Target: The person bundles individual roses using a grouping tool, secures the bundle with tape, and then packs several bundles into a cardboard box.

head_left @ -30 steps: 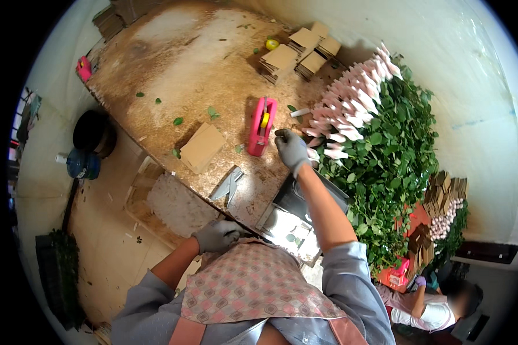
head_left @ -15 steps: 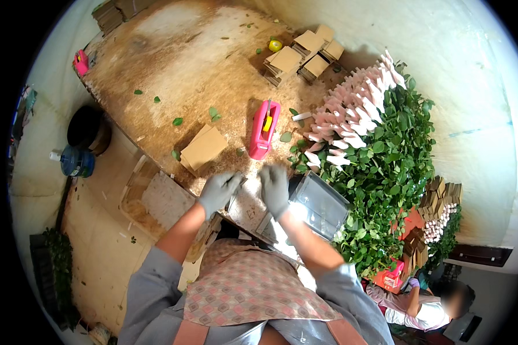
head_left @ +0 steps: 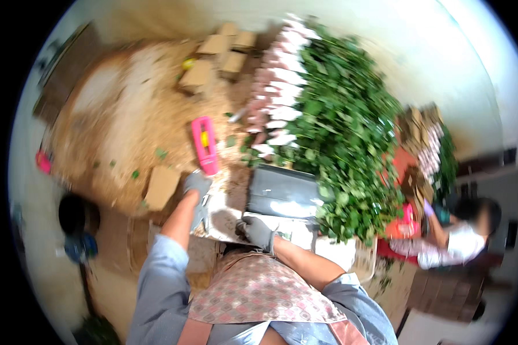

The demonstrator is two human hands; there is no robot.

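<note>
My left hand (head_left: pixel 197 183), in a grey glove, is at the near end of a pink tape dispenser (head_left: pixel 210 164) with a yellow roll. Its fingers are smeared by motion, so a grip cannot be made out. My right hand (head_left: pixel 258 232), gloved in grey too, is closed low over the near edge of the table, in front of a dark grey plastic bin (head_left: pixel 282 190). Whatever its curled fingers hold is hidden. Between the hands lies a pale, worn board (head_left: pixel 223 217). Left of the dispenser sits a small stack of brown cardboard pieces (head_left: pixel 162 187).
Flowers in pale pink sleeves (head_left: pixel 282 86) with leafy green stems (head_left: pixel 339 115) are heaped on the right. Cardboard stacks (head_left: pixel 213 45) and a yellow tape roll (head_left: pixel 188 63) lie at the back. A co-worker (head_left: pixel 463 238) is at the far right. A black bucket (head_left: pixel 77 213) stands left.
The view has swung to the right, shifting the scene left. My left hand has come up to the dispenser's near end, while my right hand has drawn back toward my apron. The picture is blurred.
</note>
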